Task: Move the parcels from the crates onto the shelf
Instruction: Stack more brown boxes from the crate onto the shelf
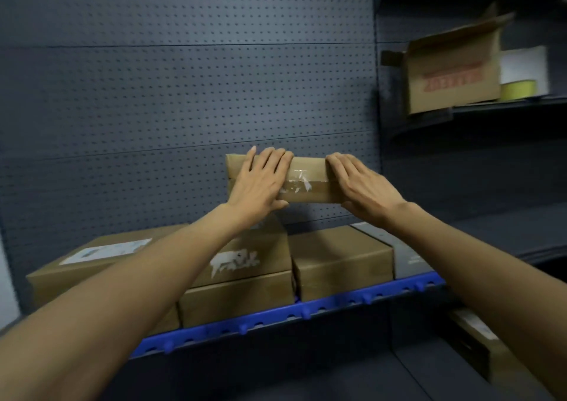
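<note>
Head view: the left hand [256,182] and right hand [362,186] grip a taped brown parcel [310,179] by its ends, fingers curled over its top edge, above stacked cardboard boxes [337,256] on the blue-edged shelf [306,308]. It looks stiff and light (tape probably slick); end grips suit it.

A dark perforated back panel [184,93] is seen behind the grip. An open carton [454,72] is shelved to its upper right, dimly lit.

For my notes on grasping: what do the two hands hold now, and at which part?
Both hold one brown parcel: the left hand covers its left end, the right hand its right end, fingers curled over the top edge.
</note>
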Motion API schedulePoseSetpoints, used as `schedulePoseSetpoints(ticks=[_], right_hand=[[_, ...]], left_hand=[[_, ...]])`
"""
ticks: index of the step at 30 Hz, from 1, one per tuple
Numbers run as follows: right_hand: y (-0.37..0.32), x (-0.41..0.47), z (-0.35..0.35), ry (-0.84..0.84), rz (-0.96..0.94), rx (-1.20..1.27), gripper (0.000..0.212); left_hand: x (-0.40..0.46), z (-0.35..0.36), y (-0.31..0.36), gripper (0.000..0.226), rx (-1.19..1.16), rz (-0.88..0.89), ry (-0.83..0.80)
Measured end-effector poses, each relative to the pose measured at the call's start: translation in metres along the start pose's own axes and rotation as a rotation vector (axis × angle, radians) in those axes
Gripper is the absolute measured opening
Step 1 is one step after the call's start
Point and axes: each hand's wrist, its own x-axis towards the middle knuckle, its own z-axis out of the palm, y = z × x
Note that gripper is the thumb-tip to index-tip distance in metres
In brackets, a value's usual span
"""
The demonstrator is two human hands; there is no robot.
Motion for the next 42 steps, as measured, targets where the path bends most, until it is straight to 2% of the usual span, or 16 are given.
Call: schedulePoseSetpoints(ticks=[7, 12, 21, 26, 42], right_hand=[[0.053, -0.043, 0.03, -0.024, 0.188, 0.049, 0.081], [0.073, -0.069, 0.066, -0.074, 0.229, 0.05, 0.084], [0.079, -0.083, 0.111, -0.128, 0.284, 0.1, 0.088], [0.071, -0.073, 0.132, -0.194, 0.297, 0.117, 0.096], [0.062, -0.08, 0.166, -0.21, 0.328, 0.218, 0.089]], left_hand=[[0.035, 0.027, 0.066, 0.103, -0.067, 0.069, 0.035], [0.037, 0.052, 0.1, 0.104, -0.084, 0.182, -0.026], [0.027, 0.08, 0.13, 0.101, -0.186, 0.218, -0.009], [0.013, 0.098, 0.129, 0.102, -0.198, 0.18, -0.043], [-0.017, 0.122, 0.135, 0.105, -0.199, 0.096, -0.057]])
